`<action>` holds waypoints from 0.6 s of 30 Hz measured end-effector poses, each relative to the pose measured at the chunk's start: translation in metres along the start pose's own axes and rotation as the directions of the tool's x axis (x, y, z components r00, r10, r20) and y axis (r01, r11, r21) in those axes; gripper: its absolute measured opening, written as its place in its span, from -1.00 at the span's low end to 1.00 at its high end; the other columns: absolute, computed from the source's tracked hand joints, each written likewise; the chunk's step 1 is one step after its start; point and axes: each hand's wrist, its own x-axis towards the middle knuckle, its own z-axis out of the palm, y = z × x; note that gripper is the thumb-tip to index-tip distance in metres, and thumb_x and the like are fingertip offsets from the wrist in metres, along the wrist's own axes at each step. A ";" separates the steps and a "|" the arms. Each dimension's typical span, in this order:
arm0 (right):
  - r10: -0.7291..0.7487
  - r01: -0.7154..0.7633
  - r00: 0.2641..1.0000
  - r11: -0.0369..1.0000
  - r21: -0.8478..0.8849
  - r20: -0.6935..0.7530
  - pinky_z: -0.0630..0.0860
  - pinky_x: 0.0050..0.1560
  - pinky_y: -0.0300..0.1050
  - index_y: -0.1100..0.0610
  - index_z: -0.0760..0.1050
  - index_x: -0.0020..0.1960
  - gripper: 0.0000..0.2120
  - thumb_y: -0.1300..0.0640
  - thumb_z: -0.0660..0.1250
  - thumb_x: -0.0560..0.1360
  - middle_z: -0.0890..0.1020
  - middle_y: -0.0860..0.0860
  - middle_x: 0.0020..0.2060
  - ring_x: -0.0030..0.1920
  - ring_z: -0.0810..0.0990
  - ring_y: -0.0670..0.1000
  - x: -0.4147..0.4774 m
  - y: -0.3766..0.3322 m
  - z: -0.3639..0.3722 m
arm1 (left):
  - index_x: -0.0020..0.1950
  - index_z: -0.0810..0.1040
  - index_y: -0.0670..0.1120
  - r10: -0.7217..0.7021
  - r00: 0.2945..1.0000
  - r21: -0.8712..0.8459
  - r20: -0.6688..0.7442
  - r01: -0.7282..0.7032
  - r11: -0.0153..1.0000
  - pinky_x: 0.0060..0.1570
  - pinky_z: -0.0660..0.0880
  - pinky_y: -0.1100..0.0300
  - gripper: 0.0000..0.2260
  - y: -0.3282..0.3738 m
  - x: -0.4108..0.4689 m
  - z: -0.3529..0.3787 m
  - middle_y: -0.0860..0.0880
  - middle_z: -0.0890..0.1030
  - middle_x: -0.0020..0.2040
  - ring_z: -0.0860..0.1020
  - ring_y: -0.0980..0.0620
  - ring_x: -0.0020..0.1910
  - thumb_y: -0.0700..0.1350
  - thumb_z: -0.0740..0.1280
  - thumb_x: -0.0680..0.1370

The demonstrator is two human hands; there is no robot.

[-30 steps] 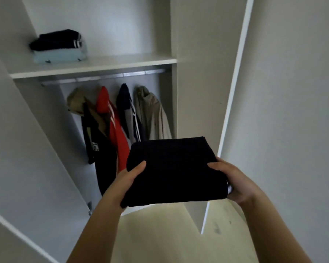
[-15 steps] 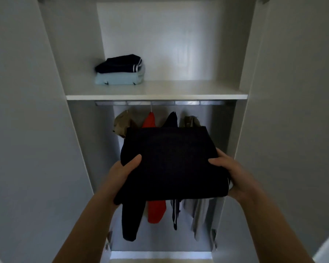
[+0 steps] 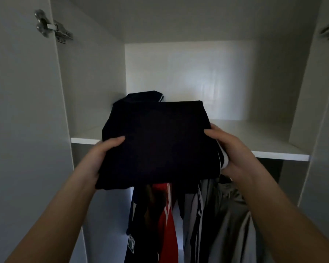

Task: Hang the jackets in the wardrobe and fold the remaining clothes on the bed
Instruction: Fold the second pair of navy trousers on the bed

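Note:
I hold a folded black garment (image 3: 158, 145) flat in front of the wardrobe shelf (image 3: 264, 147). My left hand (image 3: 101, 154) grips its left edge with the thumb on top. My right hand (image 3: 228, 149) grips its right edge, where a white trim shows. Behind the garment, a dark folded piece (image 3: 142, 95) of the shelf's stack peeks out at the shelf's left side; the rest of that stack is hidden. Below the shelf hang a black jacket (image 3: 141, 224), a red jacket (image 3: 167, 224), a dark striped jacket (image 3: 196, 215) and a grey-olive jacket (image 3: 228, 224).
The wardrobe's left door (image 3: 23, 130) stands open, with a metal hinge (image 3: 53, 27) near its top. The right door (image 3: 327, 130) is open too. The shelf's right half shows bare white board.
The view has come closer and risen to shelf height. The folded black garment has moved up and forward, now covering the stack on the shelf. Both hands keep the same hold.

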 end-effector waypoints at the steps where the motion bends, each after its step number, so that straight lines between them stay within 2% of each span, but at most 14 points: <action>1: -0.003 0.003 1.000 1.000 -0.003 0.000 0.62 0.01 0.00 0.13 0.46 0.32 -0.54 0.18 0.30 0.41 0.62 0.14 0.17 0.09 0.64 0.12 0.020 -0.007 0.000 | 0.12 0.60 -0.08 -0.010 1.000 -0.001 0.015 0.010 1.000 -0.20 0.57 0.05 -0.60 0.012 0.018 0.000 -0.11 0.70 0.00 0.68 -0.12 -0.09 -0.05 0.42 0.30; 3: 0.002 -0.002 1.000 1.000 -0.020 0.012 0.62 -0.07 -0.04 0.15 0.52 0.23 -0.61 0.14 0.32 0.41 0.67 0.11 0.05 0.00 0.67 0.08 0.061 -0.020 0.000 | 0.09 0.61 -0.07 0.007 1.000 0.027 0.018 -0.008 1.000 -0.19 0.55 0.05 -0.61 0.035 0.058 -0.003 -0.09 0.70 -0.04 0.69 -0.10 -0.15 -0.02 0.42 0.29; 5: 0.007 -0.007 1.000 0.999 -0.041 0.005 0.62 -0.10 -0.05 0.17 0.57 0.12 -0.72 0.12 0.32 0.44 0.68 0.10 -0.05 -0.07 0.68 0.08 0.105 -0.030 -0.002 | 0.05 0.62 -0.07 0.053 0.999 0.068 -0.011 -0.052 0.996 -0.17 0.53 0.07 -0.71 0.057 0.102 -0.007 -0.07 0.71 -0.13 0.69 -0.06 -0.23 0.00 0.40 0.38; 7: 0.001 -0.003 1.000 0.998 -0.068 -0.031 0.63 -0.16 -0.05 0.17 0.60 0.03 -0.82 0.13 0.30 0.49 0.70 0.09 -0.12 -0.12 0.70 0.08 0.152 -0.036 -0.003 | 0.01 0.61 -0.07 0.092 0.996 0.101 -0.019 -0.090 0.991 -0.25 0.56 0.14 -0.79 0.076 0.147 -0.010 -0.06 0.71 -0.21 0.68 -0.04 -0.30 0.00 0.35 0.46; 10: -0.010 0.001 0.994 0.997 -0.077 -0.107 0.63 -0.24 -0.05 0.17 0.56 0.03 -0.83 0.11 0.29 0.51 0.71 0.09 -0.21 -0.20 0.71 0.09 0.219 -0.042 -0.003 | -0.01 0.61 -0.08 0.114 0.993 0.134 -0.011 -0.112 0.985 -0.36 0.58 0.17 -0.82 0.105 0.213 -0.016 -0.06 0.70 -0.24 0.68 -0.03 -0.34 -0.02 0.33 0.49; 14: -0.018 0.003 0.986 0.996 -0.085 -0.168 0.61 -0.36 -0.06 0.19 0.52 -0.01 -0.85 0.11 0.29 0.51 0.69 0.10 -0.33 -0.32 0.70 0.10 0.308 -0.046 -0.004 | -0.01 0.60 -0.12 0.097 0.995 0.178 -0.009 -0.094 0.980 -0.28 0.55 0.16 -0.82 0.139 0.300 -0.028 -0.09 0.70 -0.25 0.67 -0.05 -0.35 -0.05 0.32 0.50; 18: -0.036 0.014 0.979 0.994 -0.109 -0.203 0.59 -0.39 -0.10 0.19 0.52 -0.05 -0.87 0.14 0.29 0.50 0.67 0.10 -0.31 -0.37 0.68 0.09 0.380 -0.049 -0.015 | -0.05 0.60 -0.15 0.073 0.997 0.226 -0.001 -0.071 0.971 -0.22 0.51 0.10 -0.84 0.160 0.377 -0.042 -0.11 0.70 -0.26 0.67 -0.06 -0.34 -0.07 0.32 0.51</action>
